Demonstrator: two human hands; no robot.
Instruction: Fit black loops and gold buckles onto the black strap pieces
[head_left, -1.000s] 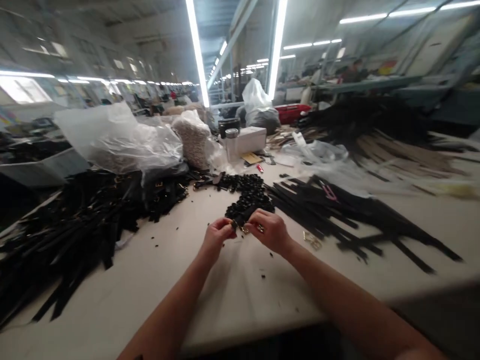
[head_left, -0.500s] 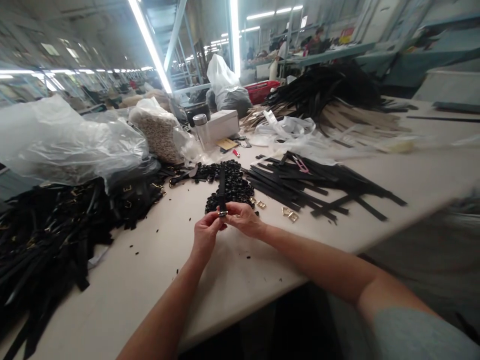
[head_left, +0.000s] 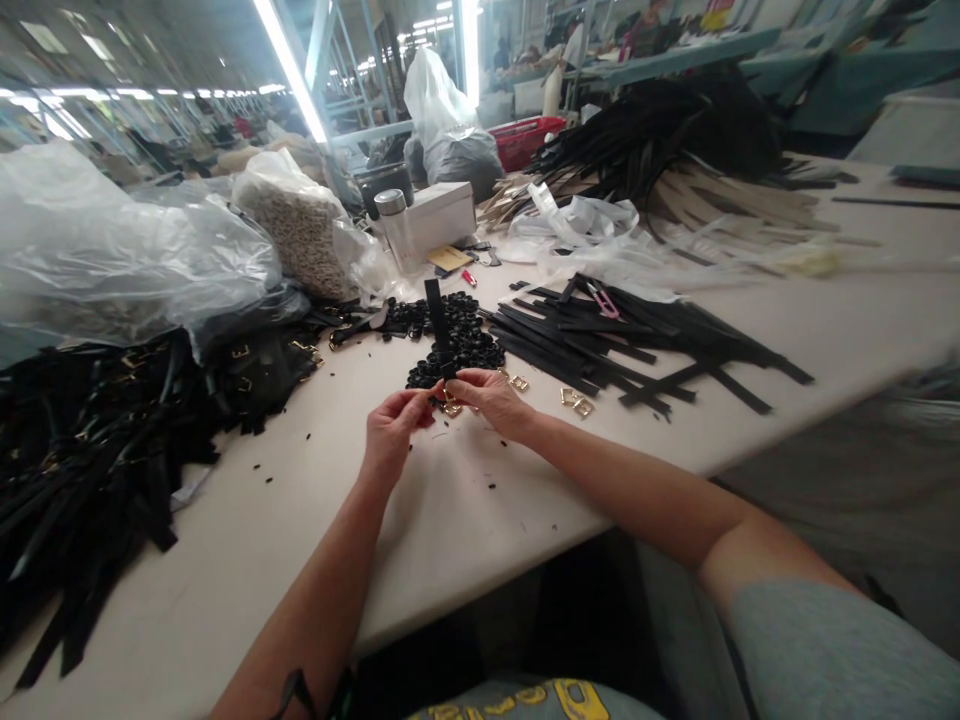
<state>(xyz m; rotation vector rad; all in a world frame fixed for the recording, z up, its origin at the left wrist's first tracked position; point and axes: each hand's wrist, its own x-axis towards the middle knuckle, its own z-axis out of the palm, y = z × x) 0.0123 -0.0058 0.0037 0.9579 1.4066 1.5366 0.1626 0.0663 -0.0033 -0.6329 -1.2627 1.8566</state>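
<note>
A short black strap [head_left: 436, 318] stands up from between my two hands over a pile of small black loops [head_left: 474, 340]. My right hand [head_left: 491, 402] pinches the strap's lower end, with a gold buckle [head_left: 451, 407] just beneath its fingertips. My left hand [head_left: 394, 428] is closed at the same end, thumb against fingers; the fingers partly hide what lies between them. To the right of the hands lie several loose gold buckles [head_left: 576, 402] and a heap of flat black straps [head_left: 600, 340].
At left lies a large heap of black straps with gold buckles [head_left: 172, 400], below plastic bags [head_left: 135, 260]. A glass bottle [head_left: 401, 230], a white box [head_left: 442, 215] and pink-handled snips [head_left: 603, 300] are farther back. The table's front edge [head_left: 480, 600] runs close to my body.
My hands have drawn slightly apart, the left one shifting left. The buckle now hangs below the strap's end instead of sitting between the fingertips. The camera view has tipped downward.
</note>
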